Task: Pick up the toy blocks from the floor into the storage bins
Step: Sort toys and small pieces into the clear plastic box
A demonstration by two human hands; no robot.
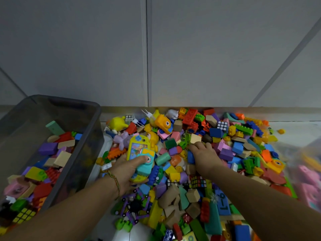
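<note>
The left hand (128,171) grips a yellow toy phone (138,148) and a teal toy camera (145,165), likely bound for the part-filled storage bin (97,122) just to its left. The right hand (203,156) lies palm down on the toy blocks (225,153) heaped on the floor (132,231) around both hands. Its fingertips are buried, so whether it grips any is unclear, and the pink shapes (311,180) to its right are blurred.

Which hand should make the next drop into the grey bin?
Left. The left hand grips a yellow toy phone beside the grey bin; the right hand is farther off, in the block pile.
</note>
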